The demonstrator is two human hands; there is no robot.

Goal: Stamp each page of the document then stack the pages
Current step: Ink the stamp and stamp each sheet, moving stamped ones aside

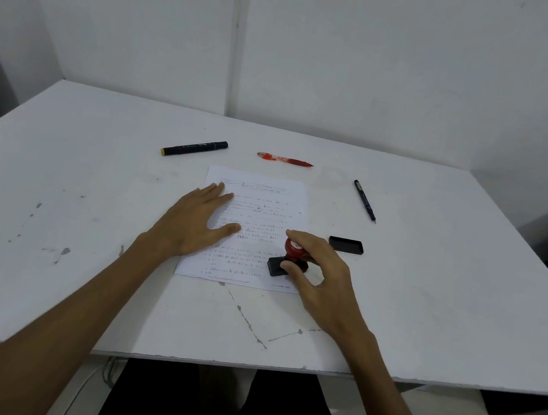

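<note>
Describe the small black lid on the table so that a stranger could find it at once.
Start at the printed page in the middle of the white table. Just right of it, beside the right hand gripping the stamp, lies the black lid. Unlike the three pens, it is a flat rectangle.

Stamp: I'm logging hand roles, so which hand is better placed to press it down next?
Right. The right hand already holds the stamp on the page's lower right corner, while the left hand lies flat on the page.
</note>
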